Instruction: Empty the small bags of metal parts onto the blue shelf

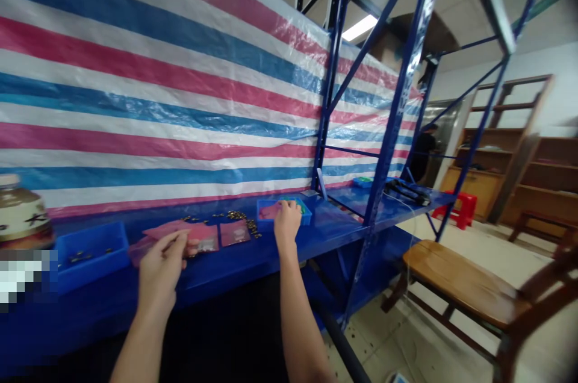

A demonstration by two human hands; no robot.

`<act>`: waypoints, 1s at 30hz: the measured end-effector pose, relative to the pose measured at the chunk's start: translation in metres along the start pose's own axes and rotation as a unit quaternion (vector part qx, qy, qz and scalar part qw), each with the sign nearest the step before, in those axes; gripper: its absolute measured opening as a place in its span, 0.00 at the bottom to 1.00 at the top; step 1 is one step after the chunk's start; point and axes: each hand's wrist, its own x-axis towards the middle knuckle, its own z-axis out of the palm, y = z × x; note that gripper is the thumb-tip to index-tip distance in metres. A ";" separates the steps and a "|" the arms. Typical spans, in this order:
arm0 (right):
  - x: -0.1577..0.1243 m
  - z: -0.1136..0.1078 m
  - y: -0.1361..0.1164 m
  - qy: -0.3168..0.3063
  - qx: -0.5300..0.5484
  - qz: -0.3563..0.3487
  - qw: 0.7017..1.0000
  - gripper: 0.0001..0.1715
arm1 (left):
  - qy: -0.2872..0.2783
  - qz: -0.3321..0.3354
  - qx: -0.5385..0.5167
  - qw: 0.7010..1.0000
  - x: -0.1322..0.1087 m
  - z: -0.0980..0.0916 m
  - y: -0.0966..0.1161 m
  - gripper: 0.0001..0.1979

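My left hand (162, 268) is closed in a pinch on a pink plastic bag (139, 249) just above the blue bench. More pink bags (198, 231) lie right behind it, one with small pale pieces showing in it. To their right a flat pink bag (235, 232) rests alone. My right hand (288, 223) reaches over a small blue bin (307, 214), fingers curled at a pink piece of bag (270, 211) in its left part. Something green shows at the bin's right side. Small brass-coloured parts (237, 215) are scattered between the bags and the bin.
A blue tray (93, 247) with a few small metal parts stands at left, beside a labelled jar (20, 214). Striped sheeting (180, 88) hangs behind the bench. A blue rack post (388, 130) rises at right, near a wooden chair (469, 286). Someone in dark clothing (423, 151) is farther back.
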 end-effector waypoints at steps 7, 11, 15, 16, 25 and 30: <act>-0.032 0.028 -0.041 0.139 0.168 0.083 0.972 0.22 | -0.003 0.030 0.023 0.999 -0.002 -0.008 -0.003 0.21; -0.048 0.039 -0.070 0.090 0.208 0.100 0.969 0.22 | 0.015 0.158 0.242 0.957 0.003 -0.024 -0.006 0.16; -0.066 0.041 -0.087 0.055 0.225 0.061 0.971 0.20 | -0.025 0.272 0.457 0.846 0.005 -0.033 -0.010 0.14; -0.071 0.041 -0.089 0.032 0.230 0.028 0.972 0.19 | -0.036 0.274 0.484 0.830 0.004 -0.033 -0.011 0.14; -0.089 0.051 -0.092 -0.226 0.190 -0.227 0.928 0.17 | -0.034 0.220 0.509 0.831 0.002 -0.026 -0.017 0.17; -0.088 0.049 -0.094 -0.239 0.185 -0.240 0.922 0.20 | -0.032 0.214 0.472 0.854 0.003 -0.027 -0.015 0.16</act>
